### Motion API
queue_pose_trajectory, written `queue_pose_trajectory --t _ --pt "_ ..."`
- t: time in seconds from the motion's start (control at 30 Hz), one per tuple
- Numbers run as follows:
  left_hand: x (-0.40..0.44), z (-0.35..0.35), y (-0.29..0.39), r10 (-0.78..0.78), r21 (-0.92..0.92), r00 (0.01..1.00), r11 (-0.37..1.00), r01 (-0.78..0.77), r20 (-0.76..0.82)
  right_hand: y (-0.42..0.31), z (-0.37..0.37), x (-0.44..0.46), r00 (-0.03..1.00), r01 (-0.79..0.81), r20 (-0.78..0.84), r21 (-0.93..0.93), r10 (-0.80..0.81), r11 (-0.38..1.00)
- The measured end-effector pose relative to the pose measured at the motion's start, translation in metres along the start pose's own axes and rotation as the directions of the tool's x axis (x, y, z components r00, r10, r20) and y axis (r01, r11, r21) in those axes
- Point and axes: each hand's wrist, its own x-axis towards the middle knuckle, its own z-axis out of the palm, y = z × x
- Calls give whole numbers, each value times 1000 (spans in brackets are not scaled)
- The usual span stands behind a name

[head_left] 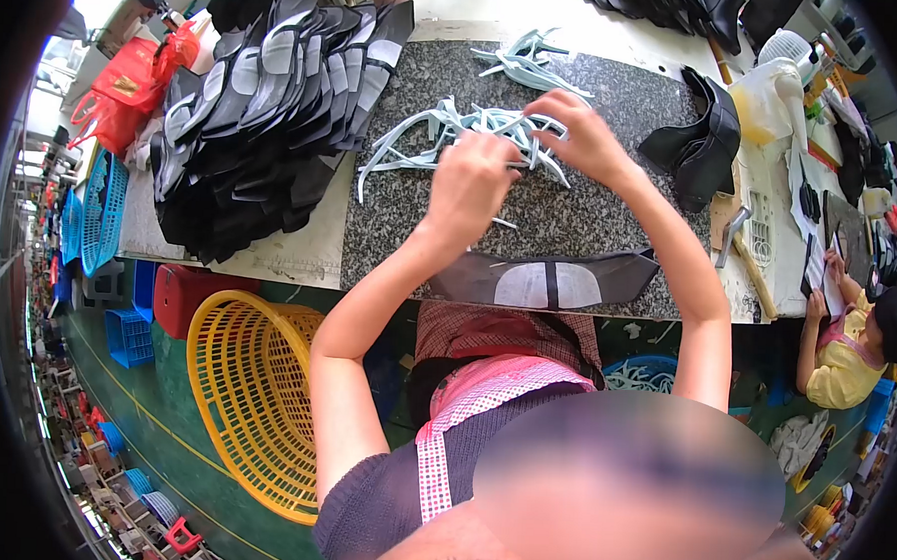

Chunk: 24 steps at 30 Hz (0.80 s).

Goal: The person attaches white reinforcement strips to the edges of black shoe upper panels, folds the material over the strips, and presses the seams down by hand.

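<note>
Pale blue curved strips (430,119) lie in a loose pile on the speckled stone slab (401,223). My left hand (476,181) is closed, its fingertips pressed together at the near edge of the pile; a strip end (505,222) shows below it. My right hand (583,138) is at the right end of the pile, thumb and fingers apart and a little blurred. A smaller bunch of the strips (526,63) lies farther back. Close to me, a dark cut piece (624,278) with a pale rounded patch lies along the slab's front edge.
A tall heap of black-and-grey cut pieces (276,102) stands left of the slab. Curved black pieces (702,156) lie at its right, near a hammer (733,232). A yellow basket (248,391) stands on the floor at left. A co-worker (851,343) is at the far right.
</note>
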Motion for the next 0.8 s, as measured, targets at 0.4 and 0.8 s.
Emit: queue_pose_trajectory --t 0.4,0.8 --pt "25 -41 -75 69 386 953 921 52 -294 -21 -48 44 958 -260 224 411 179 874" --pt "-9 11 12 -416 -687 882 575 444 222 -30 -16 -41 820 -499 333 815 466 295"
